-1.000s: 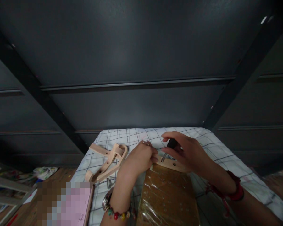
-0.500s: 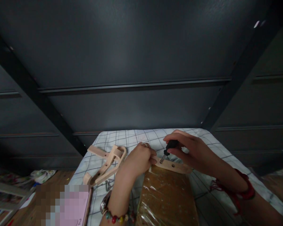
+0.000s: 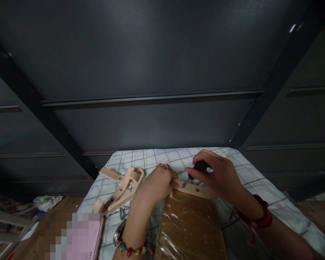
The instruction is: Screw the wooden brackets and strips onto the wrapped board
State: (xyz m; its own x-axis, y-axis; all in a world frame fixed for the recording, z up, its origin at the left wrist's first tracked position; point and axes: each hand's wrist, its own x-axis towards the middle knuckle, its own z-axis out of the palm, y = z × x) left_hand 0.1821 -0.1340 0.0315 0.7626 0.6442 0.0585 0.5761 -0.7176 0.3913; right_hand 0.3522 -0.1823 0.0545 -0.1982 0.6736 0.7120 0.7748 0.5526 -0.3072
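Pressing down with curled fingers, just right of the loose wooden parts (image 3: 121, 189) on the checked cloth (image 3: 151, 157), the left hand (image 3: 158, 182) pins the left end of the slat (image 3: 203, 191) onto the wrapped block (image 3: 189, 227). The slat runs left to right across the block's far edge. A screwdriver (image 3: 199, 167) meets the slat's near hole beside those fingers, shaft leaning up and right, its black handle pinched in the right hand (image 3: 219, 175).
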